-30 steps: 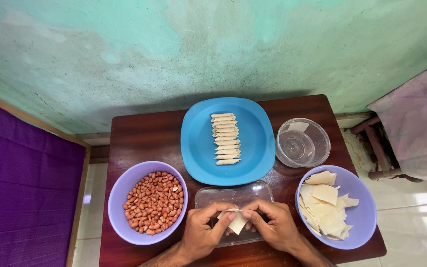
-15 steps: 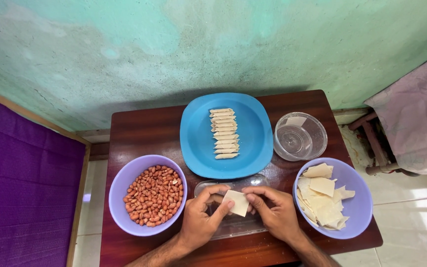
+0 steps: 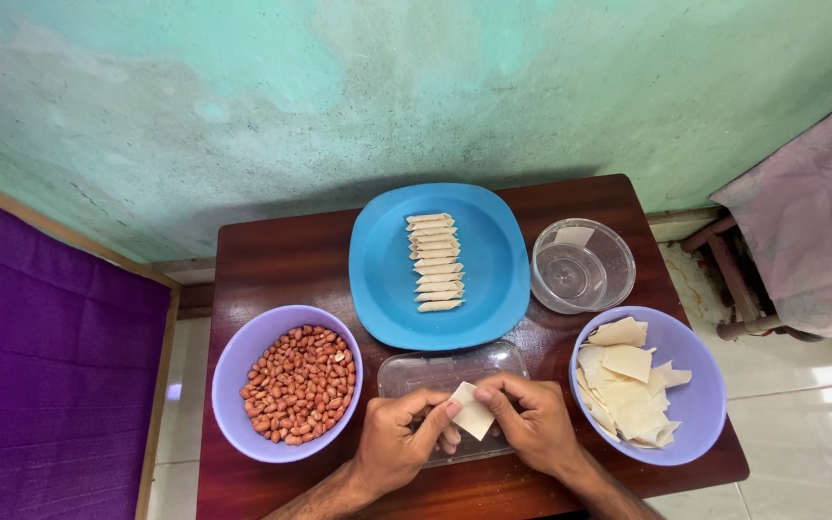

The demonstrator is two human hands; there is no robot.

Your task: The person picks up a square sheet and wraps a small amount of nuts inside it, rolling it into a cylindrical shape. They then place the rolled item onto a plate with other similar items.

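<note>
Both hands have lifted the wrapper slightly since earlier. Left hand (image 3: 399,445) and right hand (image 3: 533,424) pinch one pale dough square (image 3: 473,414) between fingertips, over the clear tray (image 3: 435,371). Peanut bowl (image 3: 233,385) left, wrapper bowl (image 3: 700,414) right, blue plate (image 3: 377,279) behind.

A home: small wooden table (image 3: 281,250), food bowls, worn green wall (image 3: 339,96).
</note>
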